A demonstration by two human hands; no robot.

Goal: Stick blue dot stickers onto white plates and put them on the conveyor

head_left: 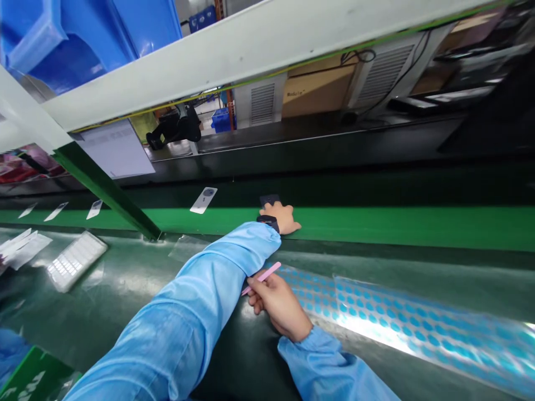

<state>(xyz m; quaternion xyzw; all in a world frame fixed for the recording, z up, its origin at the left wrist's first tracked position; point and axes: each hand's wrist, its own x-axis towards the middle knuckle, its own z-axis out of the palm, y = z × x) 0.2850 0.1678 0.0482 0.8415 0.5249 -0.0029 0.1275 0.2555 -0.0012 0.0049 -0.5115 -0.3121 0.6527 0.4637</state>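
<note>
My left hand (283, 217) reaches out over the green strip of the line, palm down, with the fingers spread and the thumb apart. Its fingers meet the near edge of a small dark flat panel (270, 199); the fingertips are partly hidden. A black band (268, 221) circles that wrist. Closer to me, my right hand (279, 301) is closed around pink tweezers (267, 273), beside my left sleeve. A sheet of round blue stickers (376, 306) lies to the right of this hand. Left of my left hand, a white phone back panel (204, 200) rests on the line.
Further white panels (94, 209) lie along the line at left. A white tray (77, 262) and papers (25, 248) are on the bench. A green post (108, 189) and a white beam (251, 50) cross ahead, with blue bins (96, 39) above.
</note>
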